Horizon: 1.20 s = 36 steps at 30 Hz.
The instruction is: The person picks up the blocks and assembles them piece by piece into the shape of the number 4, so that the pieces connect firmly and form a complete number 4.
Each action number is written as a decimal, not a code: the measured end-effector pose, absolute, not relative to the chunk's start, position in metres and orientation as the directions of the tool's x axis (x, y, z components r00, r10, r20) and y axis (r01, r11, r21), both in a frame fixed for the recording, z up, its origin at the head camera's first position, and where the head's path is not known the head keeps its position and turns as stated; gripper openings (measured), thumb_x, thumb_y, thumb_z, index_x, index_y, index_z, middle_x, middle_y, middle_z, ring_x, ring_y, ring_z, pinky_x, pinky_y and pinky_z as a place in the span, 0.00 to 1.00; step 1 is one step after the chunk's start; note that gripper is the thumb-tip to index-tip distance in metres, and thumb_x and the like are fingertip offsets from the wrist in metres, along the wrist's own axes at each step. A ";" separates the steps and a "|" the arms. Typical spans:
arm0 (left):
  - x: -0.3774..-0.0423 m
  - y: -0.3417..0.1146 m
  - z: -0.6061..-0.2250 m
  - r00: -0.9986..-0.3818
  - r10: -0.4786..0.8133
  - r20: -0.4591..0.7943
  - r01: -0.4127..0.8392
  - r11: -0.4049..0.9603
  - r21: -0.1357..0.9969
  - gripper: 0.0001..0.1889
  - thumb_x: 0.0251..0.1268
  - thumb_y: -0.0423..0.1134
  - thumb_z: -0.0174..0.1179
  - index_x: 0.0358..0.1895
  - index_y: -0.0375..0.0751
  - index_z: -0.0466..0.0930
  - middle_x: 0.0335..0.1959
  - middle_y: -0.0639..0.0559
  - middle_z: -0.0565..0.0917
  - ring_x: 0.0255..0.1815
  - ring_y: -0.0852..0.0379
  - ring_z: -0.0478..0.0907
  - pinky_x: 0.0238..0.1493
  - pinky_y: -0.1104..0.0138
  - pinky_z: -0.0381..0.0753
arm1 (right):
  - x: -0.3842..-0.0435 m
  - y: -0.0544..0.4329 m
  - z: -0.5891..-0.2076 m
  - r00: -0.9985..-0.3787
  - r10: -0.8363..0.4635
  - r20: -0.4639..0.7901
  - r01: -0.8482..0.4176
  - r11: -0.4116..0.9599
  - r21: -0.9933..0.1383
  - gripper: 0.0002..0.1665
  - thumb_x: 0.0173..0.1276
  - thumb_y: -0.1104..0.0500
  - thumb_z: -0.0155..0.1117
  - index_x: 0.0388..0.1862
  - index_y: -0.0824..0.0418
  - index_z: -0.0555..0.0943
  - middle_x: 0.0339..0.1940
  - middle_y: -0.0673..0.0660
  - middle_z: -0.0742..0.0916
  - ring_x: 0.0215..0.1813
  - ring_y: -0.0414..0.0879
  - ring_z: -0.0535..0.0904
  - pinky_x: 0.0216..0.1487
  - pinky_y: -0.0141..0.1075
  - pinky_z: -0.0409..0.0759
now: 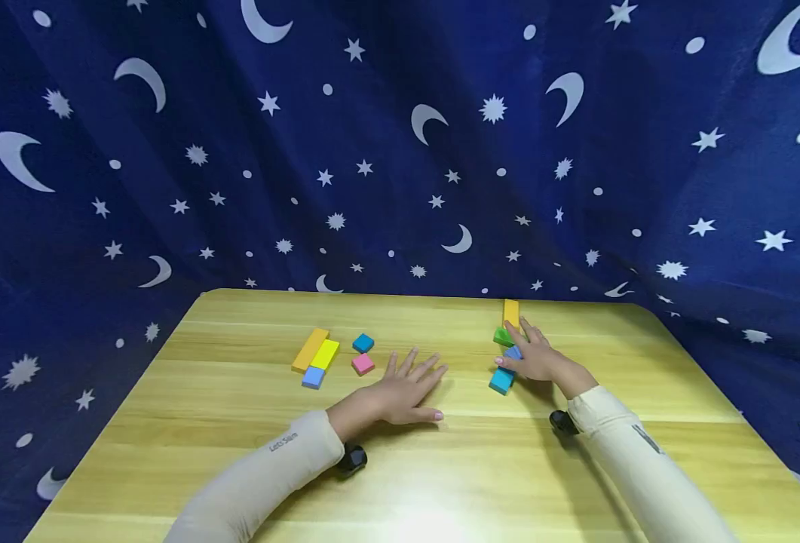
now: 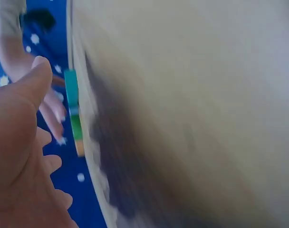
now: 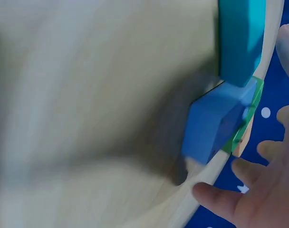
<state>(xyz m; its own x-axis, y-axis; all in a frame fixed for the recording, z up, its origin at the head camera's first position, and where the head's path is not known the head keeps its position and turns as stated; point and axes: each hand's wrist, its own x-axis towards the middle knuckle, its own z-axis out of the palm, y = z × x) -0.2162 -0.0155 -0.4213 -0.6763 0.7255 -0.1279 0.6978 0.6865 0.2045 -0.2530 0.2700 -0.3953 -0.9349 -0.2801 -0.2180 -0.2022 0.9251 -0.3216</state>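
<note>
Head view: right hand (image 1: 534,360), grip released, extends over a row of flat orange, green and blue blocks (image 1: 501,381); left hand (image 1: 400,394), likewise released, spreads near a pink block (image 1: 363,364).

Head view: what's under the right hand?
Its fingers partly cover a green block and a blue block; their other parts show. Whatever lies beneath the right hand's palm is hidden from this view.

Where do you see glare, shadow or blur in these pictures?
Head view: fairly sharp, white glare on the tabletop at bottom centre, soft shadow beside the right sleeve; left wrist view: blurry, with a broad dark shadow across the tabletop; right wrist view: wood grain smeared, shadow left of the darker blue block.
</note>
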 end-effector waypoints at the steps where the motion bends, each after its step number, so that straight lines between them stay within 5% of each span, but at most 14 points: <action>1: -0.214 -0.009 -0.423 -0.663 0.737 -0.131 0.710 0.675 0.201 0.41 0.62 0.66 0.40 0.73 0.51 0.38 0.75 0.49 0.39 0.73 0.37 0.34 0.66 0.38 0.37 | -0.256 0.270 -0.396 -0.931 -0.282 -0.233 -0.196 0.922 -0.333 0.49 0.67 0.38 0.48 0.73 0.64 0.41 0.71 0.74 0.42 0.68 0.75 0.39 0.59 0.70 0.48; 7: -0.207 0.026 -0.424 -0.597 0.784 -0.171 0.750 0.621 0.229 0.41 0.62 0.66 0.40 0.73 0.54 0.37 0.75 0.52 0.38 0.73 0.40 0.32 0.68 0.42 0.36 | -0.265 0.266 -0.398 -0.909 -0.276 -0.312 -0.167 0.927 -0.335 0.49 0.68 0.38 0.44 0.72 0.66 0.39 0.69 0.78 0.42 0.67 0.76 0.43 0.62 0.66 0.51; 19: -0.212 0.069 -0.422 -0.560 0.793 -0.240 0.761 0.607 0.230 0.41 0.61 0.68 0.36 0.73 0.56 0.34 0.74 0.55 0.37 0.74 0.47 0.31 0.71 0.48 0.37 | -0.272 0.258 -0.398 -0.913 -0.292 -0.284 -0.206 0.932 -0.297 0.47 0.69 0.41 0.45 0.70 0.74 0.44 0.69 0.78 0.49 0.64 0.79 0.47 0.60 0.67 0.53; 36: -0.198 0.054 -0.415 -0.564 0.778 -0.276 0.770 0.616 0.164 0.40 0.61 0.67 0.38 0.73 0.52 0.41 0.75 0.54 0.42 0.74 0.48 0.35 0.72 0.51 0.40 | -0.254 0.236 -0.402 -0.904 -0.334 -0.267 -0.268 0.929 -0.255 0.43 0.72 0.45 0.42 0.68 0.78 0.49 0.69 0.77 0.50 0.64 0.79 0.50 0.61 0.65 0.54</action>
<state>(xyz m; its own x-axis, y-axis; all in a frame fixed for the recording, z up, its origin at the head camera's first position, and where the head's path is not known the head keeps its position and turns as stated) -0.1978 0.0536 -0.4153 -0.5639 0.7782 -0.2764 0.7702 0.6163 0.1641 -0.2540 0.2362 -0.4015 -0.9041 -0.3337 -0.2668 -0.2676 0.9291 -0.2552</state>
